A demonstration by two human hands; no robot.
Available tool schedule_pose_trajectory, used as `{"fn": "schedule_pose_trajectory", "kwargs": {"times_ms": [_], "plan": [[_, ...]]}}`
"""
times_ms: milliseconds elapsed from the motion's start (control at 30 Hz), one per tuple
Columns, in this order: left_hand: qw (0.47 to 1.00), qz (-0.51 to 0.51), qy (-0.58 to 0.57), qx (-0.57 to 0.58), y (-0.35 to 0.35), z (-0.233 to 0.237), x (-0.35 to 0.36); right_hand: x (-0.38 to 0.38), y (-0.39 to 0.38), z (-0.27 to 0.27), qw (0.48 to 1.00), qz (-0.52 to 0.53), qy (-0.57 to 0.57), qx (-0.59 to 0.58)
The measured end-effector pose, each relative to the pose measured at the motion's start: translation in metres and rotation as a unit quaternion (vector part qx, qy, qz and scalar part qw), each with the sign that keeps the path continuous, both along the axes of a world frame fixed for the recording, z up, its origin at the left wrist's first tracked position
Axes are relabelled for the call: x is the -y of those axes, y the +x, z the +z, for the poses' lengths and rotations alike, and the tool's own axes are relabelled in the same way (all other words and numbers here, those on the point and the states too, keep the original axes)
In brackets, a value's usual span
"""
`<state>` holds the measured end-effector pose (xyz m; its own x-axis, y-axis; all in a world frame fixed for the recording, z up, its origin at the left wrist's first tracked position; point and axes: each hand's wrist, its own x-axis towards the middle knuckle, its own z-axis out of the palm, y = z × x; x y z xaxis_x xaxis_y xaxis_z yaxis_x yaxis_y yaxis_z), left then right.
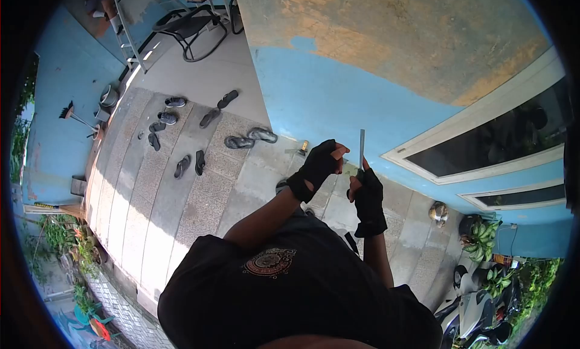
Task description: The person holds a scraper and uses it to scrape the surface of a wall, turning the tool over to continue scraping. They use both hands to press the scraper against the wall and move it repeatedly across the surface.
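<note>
My right hand (367,195), in a black fingerless glove, is closed around the lower end of a thin, flat grey strip (362,146) that points up in front of the blue wall. Beside it on the left is my left hand (326,161), gloved the same way, its bare fingers bent together and turned toward the strip. I cannot tell whether anything is inside those fingers. A gap separates the two hands. Ahead stands the wall (338,95), blue below, with a large bare patch of brown and grey higher up.
Several sandals and shoes (210,117) lie about the tiled floor (208,210). A small yellow and black object (303,148) sits by the wall's foot. Windows (489,137) are at right, above a potted plant (481,240) and a motorcycle (471,313). A ladder (125,38) and chair (192,30) stand far left.
</note>
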<state>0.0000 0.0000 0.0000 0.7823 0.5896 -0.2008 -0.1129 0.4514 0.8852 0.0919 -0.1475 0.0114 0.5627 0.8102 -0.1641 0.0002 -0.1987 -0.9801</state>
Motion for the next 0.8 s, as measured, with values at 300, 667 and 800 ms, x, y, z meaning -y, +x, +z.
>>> {"fn": "schedule_pose_trajectory", "kwargs": {"times_ms": [300,667,800], "plan": [[0.998,-0.047,0.002,0.033,-0.015,0.009,-0.002,0.005,-0.003,0.020,0.990,-0.111,0.072,-0.055],[0.998,-0.024,0.011,0.056,-0.079,-0.019,-0.073,-0.077,-0.059,0.001,0.991,-0.046,0.070,-0.100],[0.999,-0.016,-0.008,0.041,-0.087,-0.009,-0.080,-0.096,-0.074,-0.006,0.987,-0.023,0.068,-0.145]]}}
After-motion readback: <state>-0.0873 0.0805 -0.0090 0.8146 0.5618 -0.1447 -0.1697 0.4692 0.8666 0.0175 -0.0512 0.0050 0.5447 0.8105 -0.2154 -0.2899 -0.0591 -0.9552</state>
